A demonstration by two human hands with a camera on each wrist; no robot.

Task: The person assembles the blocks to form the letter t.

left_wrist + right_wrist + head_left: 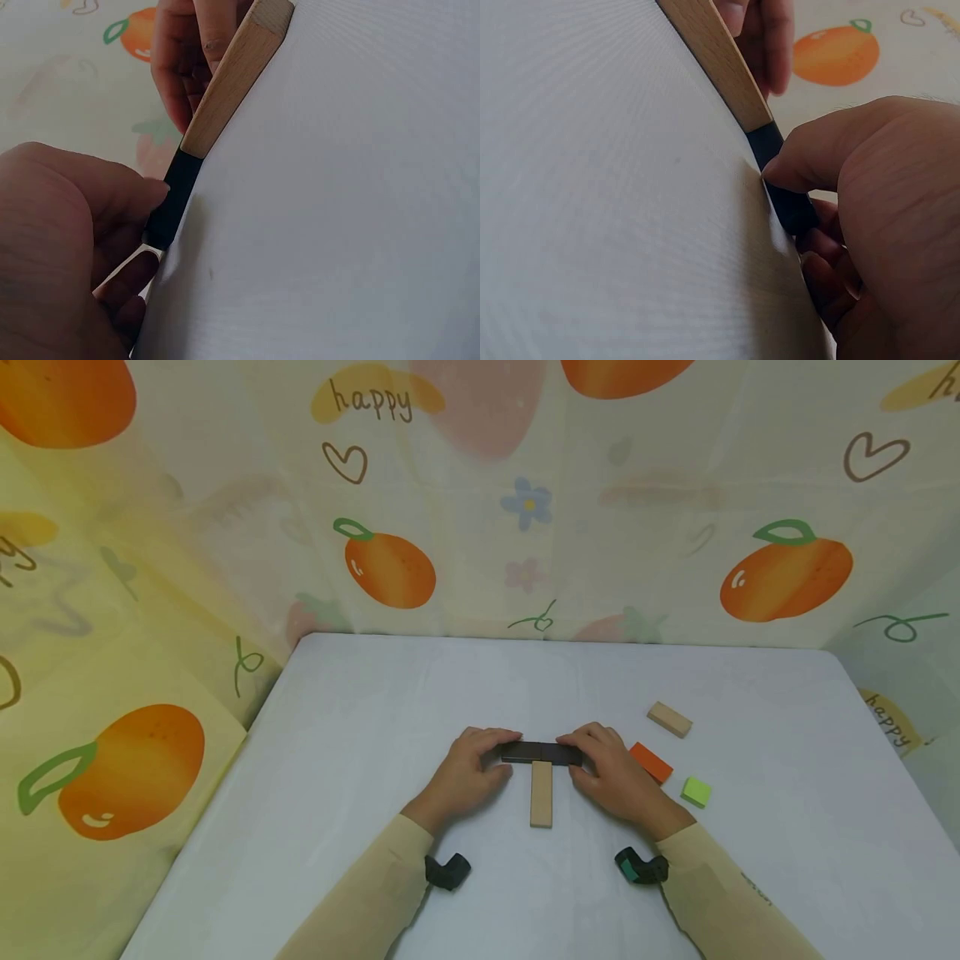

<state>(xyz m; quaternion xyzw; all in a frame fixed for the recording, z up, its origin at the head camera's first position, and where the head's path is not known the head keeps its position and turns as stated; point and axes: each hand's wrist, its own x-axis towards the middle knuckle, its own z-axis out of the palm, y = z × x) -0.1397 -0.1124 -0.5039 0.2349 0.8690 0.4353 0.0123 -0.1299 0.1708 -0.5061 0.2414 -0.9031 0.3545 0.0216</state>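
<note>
Head view shows both hands gripping the ends of a dark block [542, 752] lying crosswise on the white table [375, 710], left hand [472, 768] and right hand [611, 772] curled round it, a tan block [541, 793] touching its near side.

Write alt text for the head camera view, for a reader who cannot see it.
Two hands, left hand and right hand, grip the ends of a dark block atop a wooden block, forming a T on a white table.

tan block [670, 719], orange block [651, 762], green block [696, 792], white table [360, 710]
</note>
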